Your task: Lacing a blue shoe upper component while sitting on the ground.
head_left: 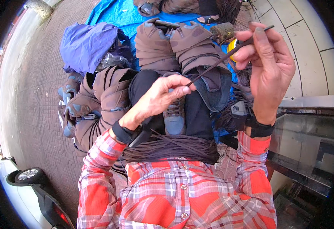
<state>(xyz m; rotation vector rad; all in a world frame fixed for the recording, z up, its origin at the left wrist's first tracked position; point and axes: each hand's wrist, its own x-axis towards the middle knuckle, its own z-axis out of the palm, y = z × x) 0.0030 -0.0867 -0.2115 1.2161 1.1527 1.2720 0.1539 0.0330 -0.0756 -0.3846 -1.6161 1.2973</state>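
In the head view, a dark lace [216,64] is held between the two hands, above the lap and clear of the shoe. Its long axis is slanted from lower left to upper right. Its lower part is pinched by the left hand [163,95], whose thumb and forefinger are closed on it; its upper part is clamped by the fingers of the right hand [270,65], with a short tip left projecting past them. Between the legs, a brown shoe [174,124] with a grey-blue toe is seen, its toe turned toward the body and its long axis directed away from it. The shoe is partly covered by the left hand, the nearer of the two; the right is raised well to the right. Across the lap, a bundle of dark laces [170,149] is laid crosswise.
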